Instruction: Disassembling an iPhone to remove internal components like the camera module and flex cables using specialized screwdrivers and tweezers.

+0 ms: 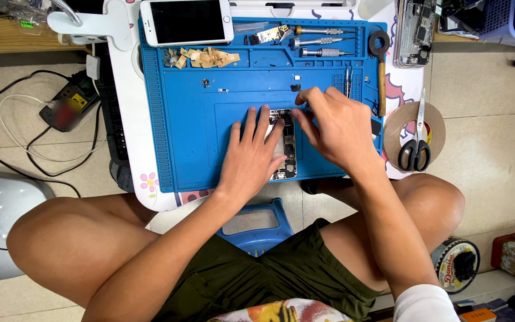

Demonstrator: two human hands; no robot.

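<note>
An opened phone body with its insides showing lies on the blue repair mat. My left hand rests flat on the phone's left side, fingers spread, pressing it down. My right hand hovers over the phone's top right corner with fingertips pinched together; what is between them is too small to tell. A tiny dark part lies on the mat just above my right hand.
A white phone screen lies at the mat's top. Screwdrivers and tweezers sit top right, paper scraps top left. Scissors rest on a tape roll at right. Another opened phone, a power strip, a blue stool.
</note>
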